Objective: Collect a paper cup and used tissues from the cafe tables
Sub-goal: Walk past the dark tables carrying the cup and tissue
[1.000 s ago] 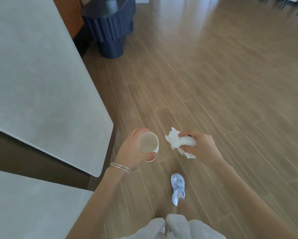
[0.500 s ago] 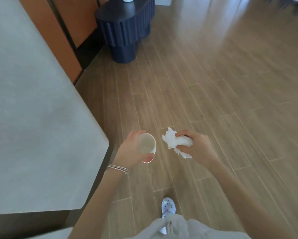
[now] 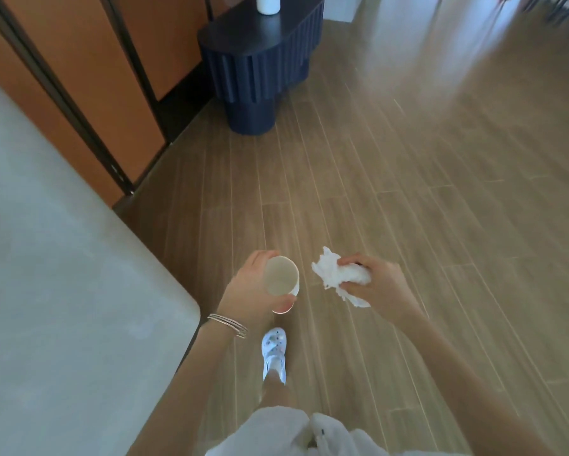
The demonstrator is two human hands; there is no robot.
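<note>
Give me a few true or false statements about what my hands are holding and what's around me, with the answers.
1. The left hand holds the cup. True.
2. The tissues lie on the table. False: the right hand grips them, clear of the table.
3. Tissues are stuffed in the cup. False: no tissue shows inside it.
4. A white object stands on the side table. True.
5. The bracelets are on the right wrist. False: they are on the left wrist.
</note>
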